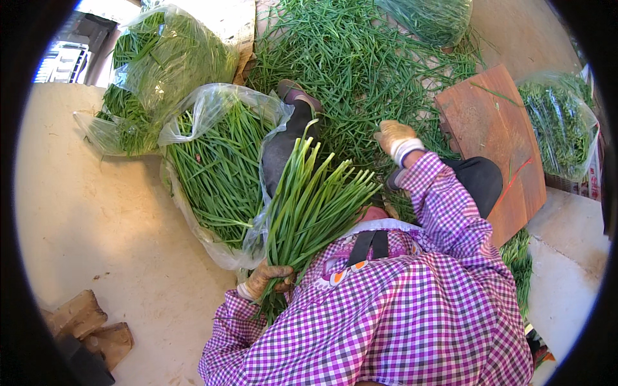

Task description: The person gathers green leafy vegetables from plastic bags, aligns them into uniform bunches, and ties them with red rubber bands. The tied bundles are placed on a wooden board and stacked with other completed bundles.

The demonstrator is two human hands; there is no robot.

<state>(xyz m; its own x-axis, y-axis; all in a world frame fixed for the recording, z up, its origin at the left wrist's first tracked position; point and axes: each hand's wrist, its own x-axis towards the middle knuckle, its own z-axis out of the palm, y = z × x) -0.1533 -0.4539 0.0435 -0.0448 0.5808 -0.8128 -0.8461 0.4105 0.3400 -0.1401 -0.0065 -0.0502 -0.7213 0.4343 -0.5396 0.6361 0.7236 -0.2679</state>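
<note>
My left hand (pixel 270 279), in a soiled glove, grips a bunch of long green leafy stalks (pixel 309 207) near its lower end. The pale cut ends fan up and to the right across my lap. My right hand (pixel 395 136), also gloved, is stretched forward over a heap of loose green leaves (pixel 352 72) on the ground; whether its fingers hold anything cannot be told. Beside the bunch, to the left, stands an opened clear plastic bag (pixel 222 91) filled with similar green stalks (pixel 217 178).
A second stuffed plastic bag (pixel 178 72) is at the upper left, another (pixel 429 19) at the top. A wooden board (pixel 492 135) leans at my right, with a bag of greens (pixel 555 125) beyond it. Brown cardboard pieces (pixel 82 316) lie at lower left.
</note>
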